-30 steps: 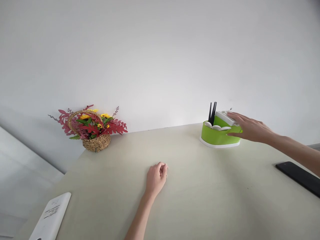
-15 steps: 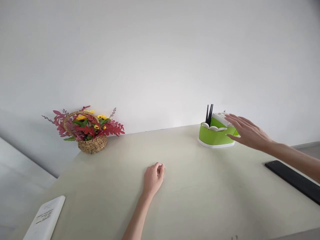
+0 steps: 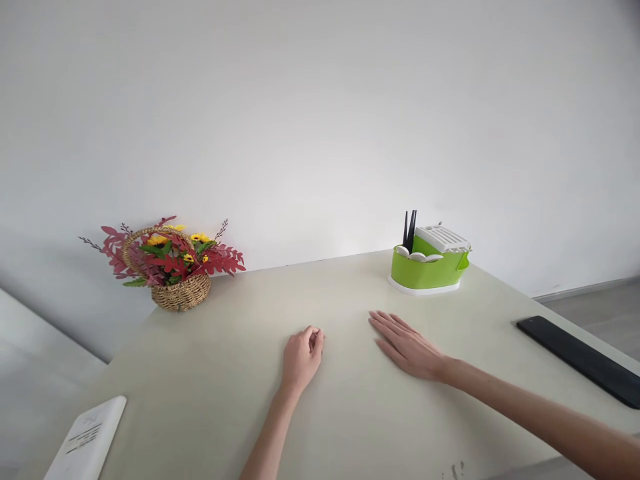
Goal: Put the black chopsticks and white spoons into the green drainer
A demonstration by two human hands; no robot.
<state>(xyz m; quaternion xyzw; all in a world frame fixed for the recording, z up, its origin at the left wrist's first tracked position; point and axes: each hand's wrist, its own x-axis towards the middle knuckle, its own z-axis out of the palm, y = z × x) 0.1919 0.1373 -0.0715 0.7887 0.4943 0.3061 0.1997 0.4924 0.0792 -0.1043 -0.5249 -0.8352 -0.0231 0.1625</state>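
My left hand [image 3: 303, 357] rests on the pale table [image 3: 210, 393] near the middle, its fingers curled into a loose fist with nothing visible in them. To its right, my right hand [image 3: 407, 347] lies palm down and flat, fingers stretched out, holding nothing. Beyond the right hand stands a green and white cutlery holder [image 3: 425, 272], apart from the fingers. White spoons [image 3: 419, 256] and black chopsticks [image 3: 410, 230] stick up from its left part, and a slotted white top covers its raised back part.
At the back left is a wicker basket [image 3: 181, 295] of artificial red leaves and sunflowers. A white flat box-like object [image 3: 87, 437] with dark slots lies at the front left. A long black object [image 3: 575, 357] lies along the right edge. A white wall [image 3: 320, 133] rises behind the table.
My right hand has come away from the cutlery holder, moving left and toward me, down to the table. My left hand keeps its curled pose. The view has shifted slightly.
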